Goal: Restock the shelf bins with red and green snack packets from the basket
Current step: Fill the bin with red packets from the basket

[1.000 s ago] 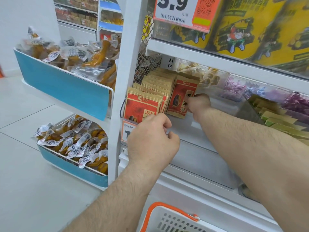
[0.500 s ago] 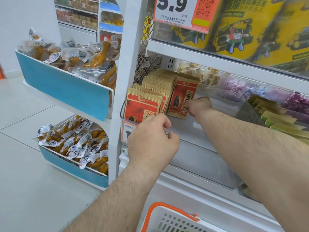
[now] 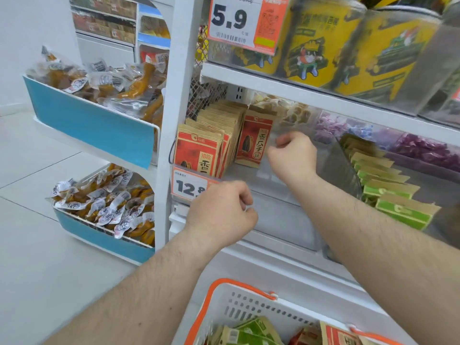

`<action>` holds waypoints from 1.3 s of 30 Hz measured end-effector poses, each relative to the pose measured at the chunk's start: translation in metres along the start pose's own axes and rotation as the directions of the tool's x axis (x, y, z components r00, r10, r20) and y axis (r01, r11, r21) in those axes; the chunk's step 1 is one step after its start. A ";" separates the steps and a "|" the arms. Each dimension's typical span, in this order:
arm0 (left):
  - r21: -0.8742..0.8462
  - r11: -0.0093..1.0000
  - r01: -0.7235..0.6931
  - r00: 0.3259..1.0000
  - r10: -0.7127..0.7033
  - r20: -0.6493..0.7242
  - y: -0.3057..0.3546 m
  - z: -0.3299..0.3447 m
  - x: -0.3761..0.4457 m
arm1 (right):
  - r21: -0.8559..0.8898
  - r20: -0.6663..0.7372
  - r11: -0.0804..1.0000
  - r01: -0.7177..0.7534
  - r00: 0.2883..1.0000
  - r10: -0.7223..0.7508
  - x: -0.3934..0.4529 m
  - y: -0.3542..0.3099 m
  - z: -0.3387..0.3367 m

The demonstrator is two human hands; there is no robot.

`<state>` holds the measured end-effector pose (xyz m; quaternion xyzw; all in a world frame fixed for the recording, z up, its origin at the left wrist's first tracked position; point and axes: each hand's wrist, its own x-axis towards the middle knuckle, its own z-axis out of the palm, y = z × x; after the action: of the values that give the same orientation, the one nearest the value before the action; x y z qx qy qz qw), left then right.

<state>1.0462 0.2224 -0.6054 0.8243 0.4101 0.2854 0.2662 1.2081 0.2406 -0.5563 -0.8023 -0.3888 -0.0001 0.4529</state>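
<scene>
A row of red and tan paper snack packets printed with a sunflower seed [image 3: 199, 150] stands upright in the left end of the clear plastic shelf bin [image 3: 278, 210], packed one behind another. One more red paper packet [image 3: 255, 139] stands slightly apart at the right of that row, tilted a little, its face turned outward. The right hand [image 3: 292, 153] is inside the bin just beside this packet's right edge, fingers curled in loosely with nothing visibly held; whether a fingertip touches the packet cannot be told. The left hand [image 3: 221, 210] is at the bin's front wall, below and in front of the packed row, its fingers curled; it partly covers the white price label reading 12.8 [image 3: 188, 186], and whether it grips the bin's rim cannot be told.

Further right in the same shelf level, green and tan paper snack packets [image 3: 395, 202] stand in a stepped row behind a clear divider. At the bottom edge sits the white plastic basket with orange handles [image 3: 239, 305], holding green packets [image 3: 249, 332] and red packets [image 3: 338, 336] lying flat. Above the bin, yellow snack tubs [image 3: 318, 38] stand behind a 5.9 price tag [image 3: 231, 19]. To the left, blue-fronted trays [image 3: 94, 123] hold clear-wrapped yellow-brown snacks.
</scene>
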 end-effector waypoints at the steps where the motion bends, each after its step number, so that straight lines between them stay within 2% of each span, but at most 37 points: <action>1: 0.011 1.000 0.001 0.996 -0.002 0.087 0.000 0.002 -0.004 | 0.007 -0.025 0.996 0.084 0.996 -0.084 -0.015 0.000 -0.008; 5: 0.061 0.997 -0.050 0.922 0.022 0.388 -0.003 0.005 -0.021 | 0.049 -0.101 0.938 0.344 0.936 -0.338 -0.076 0.012 -0.026; 7: 0.077 0.993 -0.088 0.885 0.042 0.463 -0.003 0.007 -0.028 | 0.067 -0.112 0.924 0.377 0.923 -0.368 -0.107 0.029 -0.029; 11: 0.114 0.988 -0.107 0.808 0.019 0.589 -0.004 0.011 -0.040 | 0.087 0.033 0.982 0.169 0.985 -0.172 -0.147 0.075 -0.024; 13: 0.158 0.981 -0.109 0.744 -0.025 0.668 -0.005 0.012 -0.047 | 0.022 0.164 0.998 0.050 0.985 -0.053 -0.166 0.100 -0.018; 14: 0.179 0.977 -0.116 0.721 -0.041 0.692 -0.005 0.012 -0.050 | -0.037 0.269 0.999 -0.004 0.963 0.013 -0.178 0.112 -0.014; 16: 0.189 0.974 -0.125 0.708 -0.046 0.705 -0.006 0.013 -0.054 | -0.216 0.509 0.976 -0.043 0.847 0.150 -0.206 0.137 -0.002; 18: 0.174 0.977 -0.125 0.710 -0.034 0.703 -0.006 0.015 -0.055 | -0.328 0.687 0.945 -0.008 0.684 0.245 -0.234 0.157 0.009; 21: 0.159 0.980 -0.124 0.709 -0.024 0.705 -0.004 0.018 -0.055 | -0.408 0.781 0.912 -0.039 0.503 0.371 -0.266 0.170 0.025; 24: 0.160 0.978 -0.134 0.712 -0.018 0.702 -0.004 0.018 -0.055 | -0.490 0.793 0.872 0.012 0.421 0.440 -0.285 0.176 0.038; 27: 0.165 0.978 -0.127 0.704 -0.028 0.709 -0.007 0.017 -0.053 | -0.515 0.801 0.855 0.059 0.389 0.455 -0.298 0.179 0.045; 30: 0.175 0.978 -0.116 0.693 -0.046 0.720 -0.010 0.017 -0.053 | -0.507 0.793 0.861 0.033 0.409 0.451 -0.304 0.185 0.047; 33: 0.160 0.983 -0.092 0.693 -0.052 0.719 -0.012 0.016 -0.052 | -0.461 0.781 0.887 -0.035 0.457 0.425 -0.289 0.179 0.038; 35: 0.156 0.985 -0.080 0.693 -0.057 0.719 -0.012 0.015 -0.051 | -0.403 0.754 0.910 -0.099 0.527 0.392 -0.267 0.169 0.024; 37: 0.132 0.990 -0.050 0.683 -0.062 0.727 -0.012 0.013 -0.052 | -0.281 0.703 0.932 -0.229 0.612 0.363 -0.242 0.158 0.006; 39: 0.028 0.998 0.056 0.598 -0.056 0.800 -0.006 0.010 -0.056 | -0.146 0.586 0.948 -0.283 0.748 0.313 -0.222 0.148 -0.015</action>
<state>1.0220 0.1773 -0.6306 0.8517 0.2731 -0.1219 0.4302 1.1506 0.0488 -0.7339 -0.8226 -0.3793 0.3175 0.2805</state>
